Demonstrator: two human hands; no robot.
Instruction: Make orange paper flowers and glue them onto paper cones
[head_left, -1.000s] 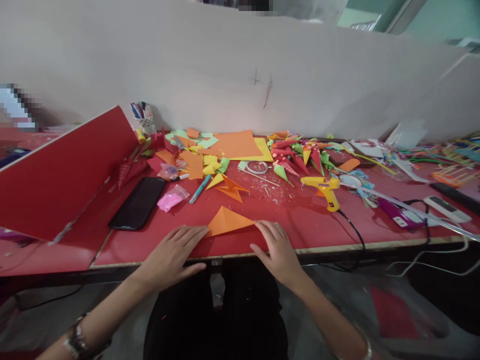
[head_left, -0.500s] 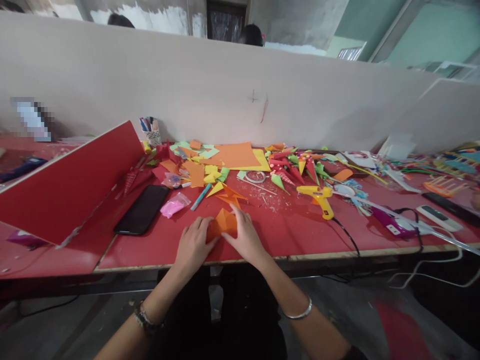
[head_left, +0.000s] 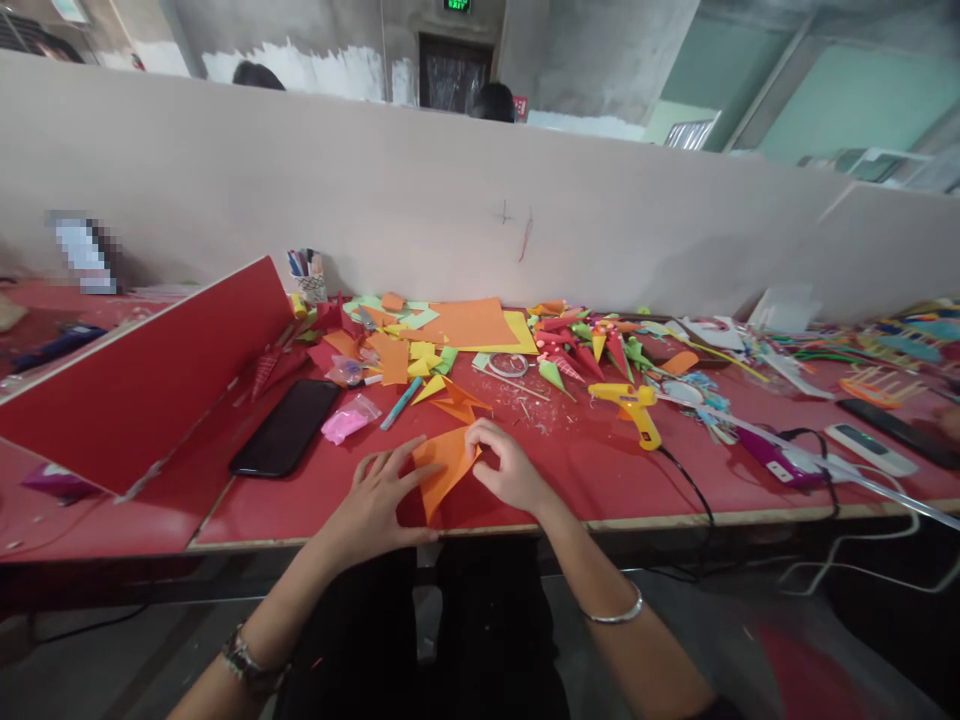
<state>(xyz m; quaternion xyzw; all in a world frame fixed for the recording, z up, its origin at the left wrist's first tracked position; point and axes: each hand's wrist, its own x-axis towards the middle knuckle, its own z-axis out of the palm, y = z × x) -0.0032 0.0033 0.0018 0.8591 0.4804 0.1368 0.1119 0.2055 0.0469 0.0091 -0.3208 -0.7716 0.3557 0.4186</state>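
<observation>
An orange sheet of paper (head_left: 444,470) lies near the table's front edge, its lower end tapering to a point. My left hand (head_left: 379,498) rests at its left side, fingers spread and a fingertip on the paper. My right hand (head_left: 510,468) is closed, pinching the sheet's upper right corner. Just beyond the sheet lies a folded orange paper piece (head_left: 459,402). A teal pen (head_left: 401,403) and a small bag of something pink (head_left: 349,420) are left of it.
A black phone (head_left: 285,428) and a standing red board (head_left: 157,380) are on the left. A yellow glue gun (head_left: 634,410) with a black cord lies to the right. Paper cones (head_left: 585,350) and coloured sheets (head_left: 472,322) fill the back of the red table (head_left: 570,490).
The orange paper now lies more spread out, its point towards me. My right hand has gone from spread fingers to a pinch on the corner. My left hand has moved slightly towards me.
</observation>
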